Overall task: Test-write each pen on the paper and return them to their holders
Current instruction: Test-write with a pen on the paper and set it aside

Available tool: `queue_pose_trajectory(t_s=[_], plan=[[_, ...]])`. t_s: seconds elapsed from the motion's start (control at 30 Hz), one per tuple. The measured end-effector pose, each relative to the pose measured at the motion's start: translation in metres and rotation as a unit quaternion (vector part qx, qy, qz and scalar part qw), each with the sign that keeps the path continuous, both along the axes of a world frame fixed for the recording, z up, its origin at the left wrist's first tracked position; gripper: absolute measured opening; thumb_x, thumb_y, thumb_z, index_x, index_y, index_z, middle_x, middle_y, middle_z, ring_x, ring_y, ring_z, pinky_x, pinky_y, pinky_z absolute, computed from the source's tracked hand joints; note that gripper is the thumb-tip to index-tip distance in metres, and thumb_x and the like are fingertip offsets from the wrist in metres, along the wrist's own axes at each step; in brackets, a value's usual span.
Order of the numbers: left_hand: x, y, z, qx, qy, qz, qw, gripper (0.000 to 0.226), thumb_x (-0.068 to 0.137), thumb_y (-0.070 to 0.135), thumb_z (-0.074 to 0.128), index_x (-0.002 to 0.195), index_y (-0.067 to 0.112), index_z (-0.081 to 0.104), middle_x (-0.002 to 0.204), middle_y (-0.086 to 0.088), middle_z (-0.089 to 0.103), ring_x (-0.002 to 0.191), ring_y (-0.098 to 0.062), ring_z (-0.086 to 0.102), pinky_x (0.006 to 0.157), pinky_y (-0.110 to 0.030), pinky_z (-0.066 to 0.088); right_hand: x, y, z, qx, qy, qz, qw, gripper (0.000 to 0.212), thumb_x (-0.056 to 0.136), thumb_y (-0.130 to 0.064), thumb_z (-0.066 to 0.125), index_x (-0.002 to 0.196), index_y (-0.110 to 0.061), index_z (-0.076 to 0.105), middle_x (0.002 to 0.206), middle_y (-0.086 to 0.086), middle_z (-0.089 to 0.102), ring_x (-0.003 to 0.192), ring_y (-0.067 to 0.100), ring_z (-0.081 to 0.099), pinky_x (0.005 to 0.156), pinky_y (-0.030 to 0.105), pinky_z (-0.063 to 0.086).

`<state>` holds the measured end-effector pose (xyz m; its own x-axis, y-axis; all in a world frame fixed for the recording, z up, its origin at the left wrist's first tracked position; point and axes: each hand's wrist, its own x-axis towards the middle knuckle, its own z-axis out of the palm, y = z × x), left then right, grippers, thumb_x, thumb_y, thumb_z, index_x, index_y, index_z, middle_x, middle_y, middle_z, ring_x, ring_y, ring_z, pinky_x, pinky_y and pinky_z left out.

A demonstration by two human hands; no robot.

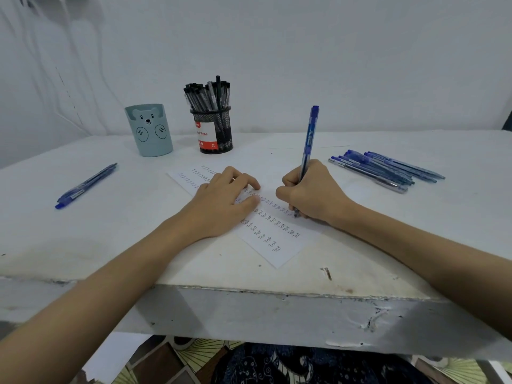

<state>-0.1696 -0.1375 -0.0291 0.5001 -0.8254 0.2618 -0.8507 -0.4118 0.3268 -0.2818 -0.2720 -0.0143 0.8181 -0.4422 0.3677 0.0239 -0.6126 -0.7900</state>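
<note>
Resting on worn white-painted tabletop (83, 245) w/ pale wall behind, left hand (221, 200) lies flat on white handwritten paper strip (274, 245); right hand (313, 192) grips blue translucent pen (310, 139), upright, tip on paper.

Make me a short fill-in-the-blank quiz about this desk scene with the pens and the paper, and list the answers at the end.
1. The right hand grips a ____ pen with its tip on the paper.
2. The left hand presses flat on the ____.
3. The mesh holder is full of ____ pens.
4. The teal cup has a ____ face on it.

Answers: blue; paper; black; bear
</note>
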Motion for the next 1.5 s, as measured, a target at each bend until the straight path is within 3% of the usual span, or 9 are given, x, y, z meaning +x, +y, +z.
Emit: queue_pose_trajectory(t_s=[0.1, 0.67, 0.83, 0.97, 1.1, 1.2, 1.27, 1.4, 1.5], plan=[[0.000, -0.001, 0.000, -0.001, 0.002, 0.000, 1.000, 0.030, 0.095, 0.041, 0.040, 0.123, 0.032, 0.049, 0.114, 0.012, 0.036, 0.114, -0.007, 0.035, 0.101, -0.034, 0.029, -0.001, -0.001, 0.001, 0.011, 0.002, -0.009, 1.000, 0.051, 0.075, 0.007, 0.052, 0.042, -0.017, 0.021, 0.036, -0.008, 0.017, 0.036, 0.014, 0.041, 0.034, 0.014, 0.029], [0.002, -0.001, 0.000, 0.001, -0.001, 0.001, 1.000, 0.029, 0.095, 0.041, 0.040, 0.122, 0.034, 0.049, 0.114, 0.013, 0.034, 0.107, -0.004, 0.032, 0.101, -0.034, 0.028, 0.000, 0.002, 0.001, -0.007, -0.008, -0.020, 1.000, 0.050, 0.074, 0.007, 0.050, 0.045, -0.018, 0.019, 0.038, -0.009, 0.012, 0.053, 0.020, 0.035, 0.040, 0.018, 0.029], [0.002, -0.001, 0.000, -0.002, 0.000, 0.000, 1.000, 0.029, 0.095, 0.041, 0.041, 0.123, 0.033, 0.049, 0.115, 0.012, 0.035, 0.109, -0.004, 0.033, 0.101, -0.034, 0.028, -0.001, -0.001, 0.001, 0.005, -0.001, -0.029, 1.000, 0.049, 0.074, 0.005, 0.051, 0.043, -0.017, 0.021, 0.037, -0.008, 0.015, 0.040, 0.017, 0.042, 0.035, 0.017, 0.031], [0.002, -0.001, 0.000, 0.002, -0.002, 0.000, 1.000, 0.030, 0.096, 0.042, 0.040, 0.122, 0.033, 0.049, 0.115, 0.012, 0.035, 0.111, -0.006, 0.034, 0.100, -0.034, 0.028, 0.001, 0.000, 0.000, -0.009, -0.004, -0.031, 0.999, 0.049, 0.074, 0.005, 0.050, 0.045, -0.019, 0.019, 0.037, -0.009, 0.012, 0.051, 0.020, 0.038, 0.038, 0.019, 0.028], [0.003, -0.001, -0.001, 0.003, 0.002, 0.002, 1.000, 0.032, 0.094, 0.046, 0.039, 0.122, 0.033, 0.049, 0.115, 0.012, 0.036, 0.112, -0.007, 0.035, 0.098, -0.033, 0.028, -0.001, -0.001, 0.001, 0.007, 0.002, -0.029, 1.000, 0.048, 0.075, 0.005, 0.051, 0.044, -0.017, 0.021, 0.034, -0.010, 0.015, 0.043, 0.020, 0.040, 0.034, 0.014, 0.028], [0.002, -0.001, -0.001, 0.006, 0.007, 0.005, 1.000, 0.047, 0.083, 0.056, 0.032, 0.121, 0.035, 0.049, 0.114, 0.013, 0.035, 0.110, -0.006, 0.034, 0.097, -0.032, 0.028, -0.001, 0.001, 0.001, -0.008, -0.001, -0.026, 1.000, 0.049, 0.073, 0.006, 0.049, 0.045, -0.018, 0.019, 0.036, -0.008, 0.012, 0.051, 0.020, 0.032, 0.041, 0.021, 0.026], [0.002, -0.001, 0.000, 0.003, 0.008, 0.004, 1.000, 0.042, 0.086, 0.055, 0.034, 0.121, 0.035, 0.049, 0.114, 0.012, 0.036, 0.109, -0.005, 0.033, 0.097, -0.032, 0.028, -0.001, 0.002, 0.001, -0.013, 0.000, -0.038, 0.999, 0.048, 0.073, 0.006, 0.049, 0.046, -0.019, 0.018, 0.037, -0.008, 0.012, 0.055, 0.020, 0.030, 0.044, 0.022, 0.024], [0.003, -0.001, -0.002, 0.000, 0.011, 0.001, 1.000, 0.043, 0.085, 0.054, 0.032, 0.120, 0.036, 0.050, 0.115, 0.013, 0.036, 0.111, -0.005, 0.033, 0.097, -0.031, 0.026, -0.003, -0.004, 0.006, 0.111, 0.002, -0.071, 0.991, 0.036, 0.080, -0.001, 0.054, 0.049, -0.011, 0.038, 0.041, 0.002, 0.042, 0.027, 0.012, 0.033, 0.031, 0.011, 0.022], [0.002, 0.000, -0.001, 0.000, 0.020, -0.003, 1.000, 0.041, 0.085, 0.054, 0.033, 0.119, 0.039, 0.050, 0.116, 0.015, 0.036, 0.110, -0.004, 0.031, 0.099, -0.032, 0.026, -0.005, -0.012, 0.015, 0.202, 0.006, -0.082, 0.976, 0.025, 0.082, -0.010, 0.056, 0.059, -0.009, 0.048, 0.038, 0.000, 0.045, 0.030, 0.012, 0.034, 0.037, 0.014, 0.025]])
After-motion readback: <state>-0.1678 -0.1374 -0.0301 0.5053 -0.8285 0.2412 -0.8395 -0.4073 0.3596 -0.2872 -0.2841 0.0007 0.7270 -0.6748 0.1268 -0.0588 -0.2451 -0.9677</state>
